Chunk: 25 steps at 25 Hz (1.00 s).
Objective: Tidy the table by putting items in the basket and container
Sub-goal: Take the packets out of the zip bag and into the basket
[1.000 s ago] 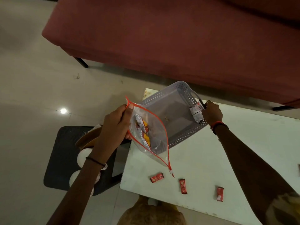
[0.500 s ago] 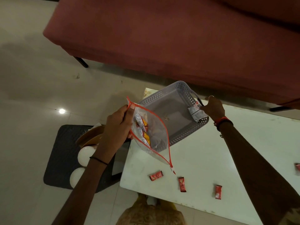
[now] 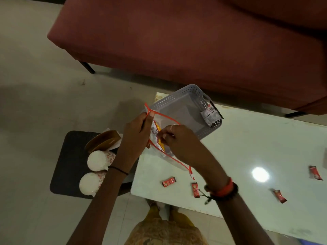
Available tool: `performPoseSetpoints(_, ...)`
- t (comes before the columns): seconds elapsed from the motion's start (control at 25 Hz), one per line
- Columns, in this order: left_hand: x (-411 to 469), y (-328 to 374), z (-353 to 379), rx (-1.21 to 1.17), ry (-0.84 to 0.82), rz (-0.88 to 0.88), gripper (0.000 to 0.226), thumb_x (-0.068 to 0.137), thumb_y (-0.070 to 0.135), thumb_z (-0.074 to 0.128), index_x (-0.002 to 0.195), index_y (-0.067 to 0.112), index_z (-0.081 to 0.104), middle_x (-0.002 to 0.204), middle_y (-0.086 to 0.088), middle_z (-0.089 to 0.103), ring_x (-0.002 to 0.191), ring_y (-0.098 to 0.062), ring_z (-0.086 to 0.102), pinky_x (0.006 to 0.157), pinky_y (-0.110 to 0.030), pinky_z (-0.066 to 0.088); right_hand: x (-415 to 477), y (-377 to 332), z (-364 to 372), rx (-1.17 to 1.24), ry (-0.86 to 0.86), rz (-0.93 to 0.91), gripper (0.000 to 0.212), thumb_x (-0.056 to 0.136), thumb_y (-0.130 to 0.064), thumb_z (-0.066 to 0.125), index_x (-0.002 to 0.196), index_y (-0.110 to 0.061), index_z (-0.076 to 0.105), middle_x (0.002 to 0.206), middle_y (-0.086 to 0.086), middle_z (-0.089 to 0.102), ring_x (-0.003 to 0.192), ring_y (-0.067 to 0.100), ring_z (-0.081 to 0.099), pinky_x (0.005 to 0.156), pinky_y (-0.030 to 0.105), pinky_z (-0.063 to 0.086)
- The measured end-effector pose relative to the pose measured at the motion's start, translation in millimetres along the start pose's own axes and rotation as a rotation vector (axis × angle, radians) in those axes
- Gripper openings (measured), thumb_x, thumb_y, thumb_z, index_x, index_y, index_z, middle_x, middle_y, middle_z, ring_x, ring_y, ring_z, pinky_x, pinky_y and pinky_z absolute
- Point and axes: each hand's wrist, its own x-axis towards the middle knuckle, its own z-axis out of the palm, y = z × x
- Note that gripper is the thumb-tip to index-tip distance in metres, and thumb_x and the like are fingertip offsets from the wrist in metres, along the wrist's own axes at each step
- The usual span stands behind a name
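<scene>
My left hand (image 3: 137, 133) grips the top edge of a clear zip pouch (image 3: 167, 121) with an orange rim, held open above the table's left corner. My right hand (image 3: 178, 138) reaches into the pouch mouth, fingertips pinching at a yellow and white sachet (image 3: 156, 129) inside. Behind the pouch sits a grey perforated basket (image 3: 178, 98) on the white table (image 3: 238, 147). A silver packet (image 3: 210, 114) leans against the basket's right wall. Several small red sachets lie on the table: two near the front edge (image 3: 169, 181) (image 3: 195, 189), two further right (image 3: 279, 196) (image 3: 315, 172).
A maroon sofa (image 3: 194, 41) runs along the far side. Left of the table, a low black stool (image 3: 70, 156) holds two white patterned cups (image 3: 100, 160) (image 3: 90, 183) and a brown holder (image 3: 104, 140). Pale floor tiles surround everything.
My right hand left the silver packet in the basket and came back to the pouch mouth. The pouch and left hand stayed roughly in place.
</scene>
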Motion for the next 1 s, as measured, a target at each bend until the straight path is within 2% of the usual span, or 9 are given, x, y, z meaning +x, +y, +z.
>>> performPoseSetpoints(0.08,-8.0,1.7,2.3,0.027,-0.012,0.014,0.025,0.096,0.023,0.044,0.085,0.005,0.058,0.054,-0.002,0.05,0.047,-0.014,0.048,0.049,-0.023,0.044,23.0,14.6,24.7,-0.226,0.068,0.045,0.03,0.098,-0.01,0.041,0.114,0.001,0.063,0.112,0.019,0.067,0.1,0.029,0.062,0.074,0.018,0.038)
performPoseSetpoints(0.16,-18.6,4.7,5.8,0.058,-0.044,0.077,0.023,0.096,0.025,0.043,0.084,0.01,0.056,0.054,-0.005,0.052,0.043,-0.012,0.049,0.045,-0.02,0.044,43.5,26.7,41.9,-0.285,0.011,0.083,0.021,0.097,-0.008,0.042,0.102,-0.006,0.062,0.112,0.021,0.067,0.09,0.027,0.06,0.067,0.015,0.031)
performPoseSetpoints(0.32,-38.8,12.5,12.9,0.053,-0.073,0.162,0.027,0.096,0.027,0.042,0.097,0.006,0.059,0.055,-0.014,0.056,0.039,-0.012,0.049,0.037,-0.014,0.043,61.8,53.2,63.7,-0.327,0.027,0.122,0.014,0.09,-0.007,0.048,0.078,-0.01,0.054,0.1,0.021,0.07,0.092,0.031,0.066,0.088,0.035,0.052)
performPoseSetpoints(0.36,-43.0,14.6,14.0,0.034,-0.092,0.171,0.028,0.096,0.027,0.042,0.096,0.004,0.059,0.054,-0.016,0.054,0.039,-0.014,0.049,0.039,-0.021,0.045,59.4,56.9,65.6,-0.325,0.062,0.129,0.023,0.091,-0.01,0.048,0.068,-0.011,0.05,0.091,0.02,0.07,0.087,0.032,0.067,0.085,0.036,0.054)
performPoseSetpoints(0.44,-48.7,16.3,16.6,0.015,-0.125,0.171,0.031,0.096,0.026,0.043,0.097,0.0,0.059,0.051,-0.007,0.049,0.04,-0.013,0.047,0.044,-0.028,0.046,51.4,63.1,67.0,-0.308,0.134,0.111,0.036,0.094,-0.018,0.048,0.059,-0.018,0.039,0.07,0.009,0.061,0.067,0.024,0.06,0.066,0.02,0.051)
performPoseSetpoints(0.52,-52.7,14.6,18.5,0.023,-0.127,0.17,0.032,0.095,0.026,0.043,0.098,-0.001,0.059,0.05,0.003,0.046,0.038,-0.009,0.049,0.043,-0.021,0.045,46.2,66.2,69.2,-0.348,0.177,0.078,0.029,0.097,-0.022,0.044,0.07,-0.014,0.041,0.071,0.004,0.055,0.065,0.018,0.052,0.06,0.016,0.044)
performPoseSetpoints(0.68,-52.9,11.3,13.4,0.027,-0.058,0.149,0.027,0.096,0.024,0.044,0.096,0.002,0.06,0.049,0.007,0.047,0.04,0.0,0.054,0.038,-0.006,0.037,45.9,59.7,67.1,-0.445,0.21,0.094,0.026,0.098,-0.019,0.041,0.097,-0.004,0.063,0.099,0.015,0.07,0.093,0.03,0.067,0.084,0.041,0.054)
performPoseSetpoints(0.8,-43.7,9.7,5.1,0.04,0.006,0.103,0.024,0.096,0.027,0.044,0.087,0.009,0.057,0.054,-0.001,0.052,0.04,-0.006,0.052,0.04,-0.007,0.039,32.2,46.2,60.0,-0.571,0.211,0.047,0.025,0.097,-0.009,0.04,0.106,0.001,0.061,0.108,0.02,0.067,0.101,0.035,0.063,0.085,0.038,0.049)
performPoseSetpoints(1.0,-26.2,6.2,-12.0,0.062,0.051,0.021,0.028,0.096,0.031,0.041,0.08,0.01,0.051,0.053,0.001,0.049,0.039,-0.009,0.05,0.038,-0.005,0.04,-25.0,15.9,36.1,-0.623,0.282,0.021,0.022,0.094,-0.011,0.046,0.105,-0.004,0.064,0.104,0.018,0.066,0.096,0.034,0.064,0.069,0.029,0.042)
